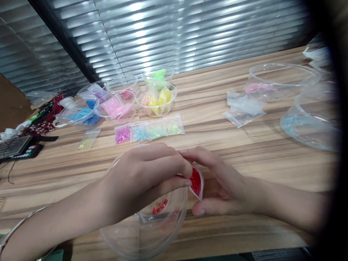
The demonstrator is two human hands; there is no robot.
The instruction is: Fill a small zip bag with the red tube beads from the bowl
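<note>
Both my hands meet over a clear plastic bowl [141, 235] at the near edge of the wooden table [217, 152]. My left hand [144, 181] is closed, its fingertips pinching a small clear bag of red beads [196, 182]. My right hand [217, 185] is closed round the same bag from the right, thumb underneath. A few red beads [160, 207] lie in the bowl's bottom, partly hidden by my left hand.
A row of small bead bags, pink, blue and green [149, 131], lies behind the bowl. Clear tubs of coloured bags [156, 96] stand farther back. Empty clear bags [243, 108] and two large clear bowls [312, 119] are at the right. Cords and a calculator [19, 146] are at the left.
</note>
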